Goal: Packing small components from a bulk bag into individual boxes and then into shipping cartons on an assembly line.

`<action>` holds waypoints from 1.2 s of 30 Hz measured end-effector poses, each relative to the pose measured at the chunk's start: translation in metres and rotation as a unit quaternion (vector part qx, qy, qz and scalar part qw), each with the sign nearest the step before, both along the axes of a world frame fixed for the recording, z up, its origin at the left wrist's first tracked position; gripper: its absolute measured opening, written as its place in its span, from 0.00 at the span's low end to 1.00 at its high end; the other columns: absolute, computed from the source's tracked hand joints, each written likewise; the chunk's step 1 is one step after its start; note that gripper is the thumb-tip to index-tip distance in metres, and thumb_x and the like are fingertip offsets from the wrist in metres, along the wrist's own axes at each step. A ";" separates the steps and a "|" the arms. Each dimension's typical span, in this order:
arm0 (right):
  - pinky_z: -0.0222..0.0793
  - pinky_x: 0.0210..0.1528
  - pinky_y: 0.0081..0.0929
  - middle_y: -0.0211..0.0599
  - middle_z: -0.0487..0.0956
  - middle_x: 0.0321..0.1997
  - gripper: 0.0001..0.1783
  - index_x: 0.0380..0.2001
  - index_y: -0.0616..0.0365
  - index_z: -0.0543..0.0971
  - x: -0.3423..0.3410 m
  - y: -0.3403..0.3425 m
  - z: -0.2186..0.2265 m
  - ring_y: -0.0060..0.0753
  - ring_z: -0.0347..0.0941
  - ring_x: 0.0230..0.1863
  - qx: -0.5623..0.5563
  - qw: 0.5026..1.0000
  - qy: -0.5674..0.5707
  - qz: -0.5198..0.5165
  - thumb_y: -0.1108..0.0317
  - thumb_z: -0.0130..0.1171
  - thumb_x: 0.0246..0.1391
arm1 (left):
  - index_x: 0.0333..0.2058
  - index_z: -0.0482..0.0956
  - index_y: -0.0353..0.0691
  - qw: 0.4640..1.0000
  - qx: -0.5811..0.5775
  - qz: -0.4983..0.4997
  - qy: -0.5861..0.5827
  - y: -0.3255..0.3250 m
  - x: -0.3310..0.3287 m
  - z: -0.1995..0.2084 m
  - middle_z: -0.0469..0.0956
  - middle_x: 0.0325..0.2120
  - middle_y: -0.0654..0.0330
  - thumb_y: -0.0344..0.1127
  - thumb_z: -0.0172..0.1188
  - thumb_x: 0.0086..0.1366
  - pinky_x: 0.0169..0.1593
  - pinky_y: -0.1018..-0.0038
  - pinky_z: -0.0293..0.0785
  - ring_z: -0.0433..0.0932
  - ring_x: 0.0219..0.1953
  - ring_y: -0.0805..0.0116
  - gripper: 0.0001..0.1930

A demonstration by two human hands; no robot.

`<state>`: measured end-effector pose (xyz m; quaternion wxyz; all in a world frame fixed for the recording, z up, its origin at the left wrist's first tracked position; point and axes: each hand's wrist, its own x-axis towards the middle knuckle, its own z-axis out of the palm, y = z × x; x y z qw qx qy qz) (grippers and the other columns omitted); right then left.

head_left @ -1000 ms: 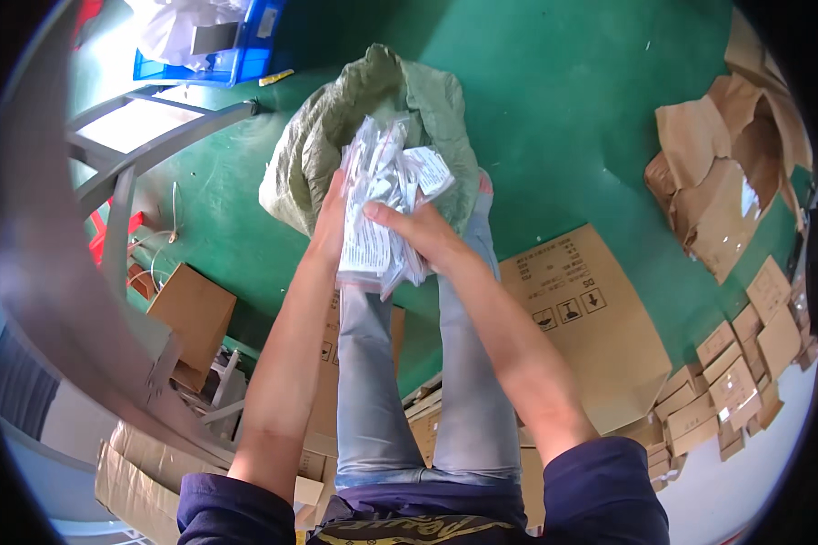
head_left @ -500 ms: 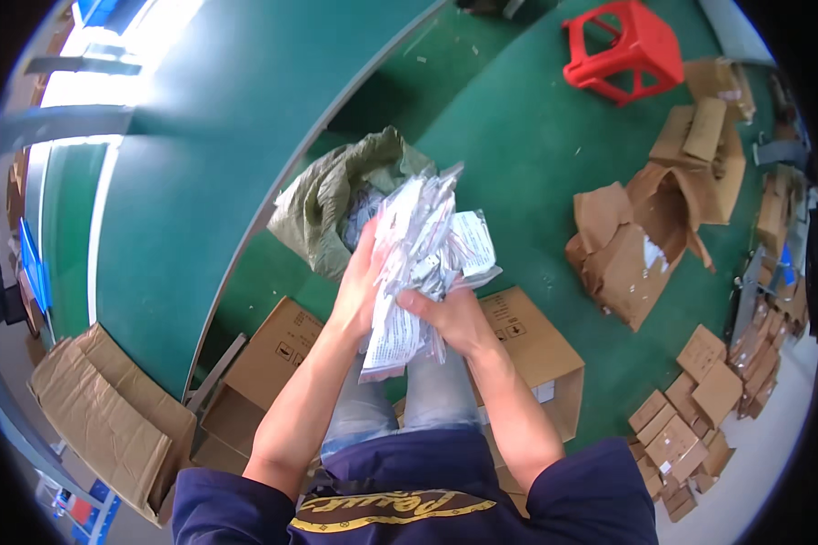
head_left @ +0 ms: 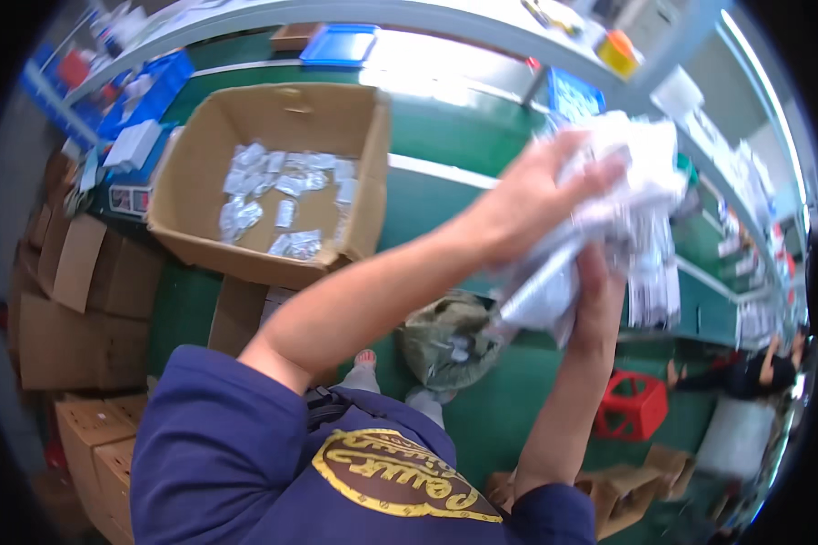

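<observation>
A thick bundle of clear plastic packets (head_left: pixel 641 173) with white printed slips is gripped between my two hands, raised over the right side of the bench. My left hand (head_left: pixel 541 186) clasps it from the left, thumb across its face. Lower down, my right hand (head_left: pixel 600 295) holds it from below, fingers partly hidden and blurred. Off to the left, a large open cardboard box (head_left: pixel 186 204) stands on the green bench with several similar small packets (head_left: pixel 286 186) scattered on its bottom. An open olive woven sack (head_left: pixel 454 350) sits on the floor under my forearms, with some pale contents.
Blue trays (head_left: pixel 339 45) and a shelf edge (head_left: pixel 454 14) run along the back. A red stool (head_left: pixel 631 405) and opened cartons (head_left: pixel 623 495) stand at the lower right, near another person (head_left: pixel 754 374). Brown cartons (head_left: pixel 82 336) are stacked at the left.
My view has swung from the sack on the floor to the bench with the large box. The bundle has been lifted away from the sack, still in both hands, and is now farther right.
</observation>
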<state>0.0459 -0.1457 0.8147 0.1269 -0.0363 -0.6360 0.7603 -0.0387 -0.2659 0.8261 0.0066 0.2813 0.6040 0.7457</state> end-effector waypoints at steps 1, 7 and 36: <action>0.71 0.51 0.28 0.40 0.72 0.52 0.43 0.62 0.63 0.58 -0.025 -0.025 0.017 0.32 0.72 0.49 0.057 0.997 0.013 0.051 0.57 0.67 0.49 | 0.57 0.67 0.33 0.999 0.042 0.001 0.017 -0.035 -0.017 0.019 0.69 0.53 0.41 0.64 0.52 0.62 0.62 0.62 0.61 0.69 0.57 0.52 0.39; 0.66 0.56 0.31 0.46 0.75 0.52 0.46 0.59 0.63 0.66 -0.131 -0.220 0.035 0.37 0.72 0.53 0.020 0.957 0.093 0.275 0.46 0.71 0.43 | 0.59 0.66 0.36 0.984 0.155 0.007 -0.092 -0.240 -0.077 0.034 0.77 0.48 0.49 0.56 0.38 0.72 0.48 0.66 0.80 0.80 0.47 0.59 0.31; 0.73 0.44 0.29 0.30 0.80 0.45 0.21 0.55 0.53 0.73 0.126 0.184 -0.623 0.27 0.76 0.44 -0.081 0.847 -0.526 -0.005 0.62 0.57 0.58 | 0.47 0.73 0.35 0.814 -0.458 -0.173 -0.313 0.017 0.110 -0.553 0.79 0.43 0.57 0.27 0.51 0.67 0.51 0.74 0.72 0.78 0.44 0.68 0.11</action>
